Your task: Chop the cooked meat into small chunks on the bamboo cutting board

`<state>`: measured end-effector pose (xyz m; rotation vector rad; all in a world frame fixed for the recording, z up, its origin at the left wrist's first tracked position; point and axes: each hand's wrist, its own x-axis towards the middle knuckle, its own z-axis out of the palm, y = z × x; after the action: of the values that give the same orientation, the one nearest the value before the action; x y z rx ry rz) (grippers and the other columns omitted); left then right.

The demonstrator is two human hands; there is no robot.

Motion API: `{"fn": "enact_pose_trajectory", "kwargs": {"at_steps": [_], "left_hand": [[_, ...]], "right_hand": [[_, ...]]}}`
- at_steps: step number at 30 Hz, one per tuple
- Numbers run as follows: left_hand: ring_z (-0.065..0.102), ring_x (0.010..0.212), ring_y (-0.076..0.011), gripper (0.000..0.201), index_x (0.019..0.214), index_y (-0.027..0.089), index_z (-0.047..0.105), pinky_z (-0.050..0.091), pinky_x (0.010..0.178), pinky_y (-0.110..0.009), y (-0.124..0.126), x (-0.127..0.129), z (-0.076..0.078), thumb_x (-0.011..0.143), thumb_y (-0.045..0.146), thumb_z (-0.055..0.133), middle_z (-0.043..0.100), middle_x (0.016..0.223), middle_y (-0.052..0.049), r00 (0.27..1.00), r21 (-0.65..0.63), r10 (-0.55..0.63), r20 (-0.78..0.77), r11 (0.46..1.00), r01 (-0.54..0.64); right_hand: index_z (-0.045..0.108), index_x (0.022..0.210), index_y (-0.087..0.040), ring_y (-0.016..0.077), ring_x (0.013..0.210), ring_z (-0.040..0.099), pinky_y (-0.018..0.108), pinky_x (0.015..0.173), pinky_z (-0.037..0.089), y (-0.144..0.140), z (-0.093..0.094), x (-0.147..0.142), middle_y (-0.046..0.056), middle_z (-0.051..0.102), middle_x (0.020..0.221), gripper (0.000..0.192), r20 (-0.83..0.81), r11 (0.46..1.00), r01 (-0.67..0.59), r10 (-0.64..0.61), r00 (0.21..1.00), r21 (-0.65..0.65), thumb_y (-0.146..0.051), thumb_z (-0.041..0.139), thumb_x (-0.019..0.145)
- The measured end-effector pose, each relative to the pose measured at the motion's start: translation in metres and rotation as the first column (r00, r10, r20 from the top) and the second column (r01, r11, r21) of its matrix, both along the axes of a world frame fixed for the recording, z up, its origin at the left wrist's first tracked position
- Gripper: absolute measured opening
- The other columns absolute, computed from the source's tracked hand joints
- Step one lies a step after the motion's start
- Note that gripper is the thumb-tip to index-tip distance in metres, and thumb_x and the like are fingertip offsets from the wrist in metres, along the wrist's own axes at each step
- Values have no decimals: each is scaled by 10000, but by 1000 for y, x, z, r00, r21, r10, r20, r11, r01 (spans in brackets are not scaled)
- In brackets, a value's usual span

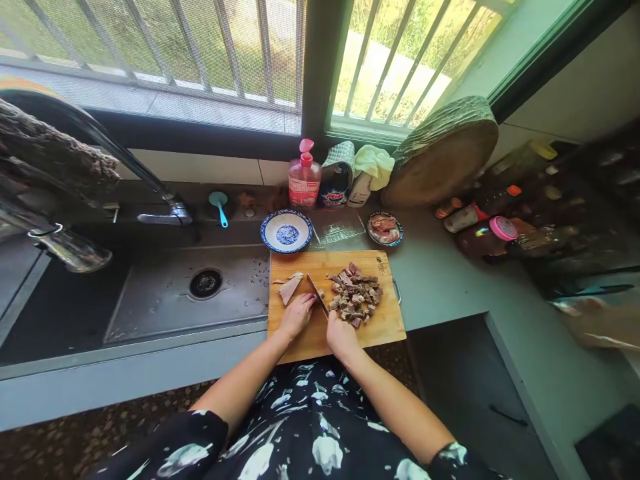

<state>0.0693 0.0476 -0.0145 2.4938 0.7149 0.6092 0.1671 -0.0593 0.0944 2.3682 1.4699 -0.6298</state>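
Observation:
A wooden cutting board (295, 337) lies at the counter's front edge, partly over the sink's right side. My right hand (343, 337) is closed round the handle of a knife (317, 295), whose blade points away and to the left. Close to the blade, my left hand (299, 313) rests on the board with its fingers bent together; whatever they press is mostly hidden, with a bit of meat showing at the blade. A heap of chopped meat (356, 293) lies right of the knife. Left of it sits a larger pale piece of meat (290, 288).
Behind the board stand a blue-and-white plate (270, 233) and a small bowl of meat (385, 229). A pink pump bottle (304, 183) is by the window. The sink (150, 293) with its faucet (173, 212) is left; a round wooden block (445, 157) leans right, near several jars.

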Motion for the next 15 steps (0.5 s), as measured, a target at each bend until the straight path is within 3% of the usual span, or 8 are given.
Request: {"fn": "enact_pose_trajectory", "kwargs": {"at_steps": [4, 8, 15], "left_hand": [[567, 1015, -200, 284, 1035, 151, 630, 484, 899, -377, 2, 2, -3, 847, 175, 419, 633, 1058, -104, 999, 28, -29, 41, 999, 27], [565, 1000, -179, 267, 1020, 170, 620, 489, 890, -360, 5, 2, 3, 857, 185, 408, 630, 1037, -83, 989, 38, -115, 92, 993, 112], [519, 999, -212, 227, 1023, 145, 569, 470, 876, -390, -1, -19, 11, 813, 183, 489, 581, 1003, -105, 995, 8, 52, 86, 999, -53]], "right_hand": [[405, 1061, -109, 231, 756, 650, 288, 632, 475, 10, -11, 20, 138, 647, 789, 205, -36, 997, -7, 10, 999, 81, -152, 366, 865], [404, 1025, -119, 221, 735, 649, 287, 628, 466, -9, -7, 30, 134, 644, 774, 175, -14, 993, 64, -63, 998, 101, -212, 312, 909], [413, 1000, -136, 207, 702, 643, 270, 602, 464, -29, 9, 11, 98, 630, 745, 173, -38, 990, -9, 15, 999, 139, -223, 290, 917]]}}
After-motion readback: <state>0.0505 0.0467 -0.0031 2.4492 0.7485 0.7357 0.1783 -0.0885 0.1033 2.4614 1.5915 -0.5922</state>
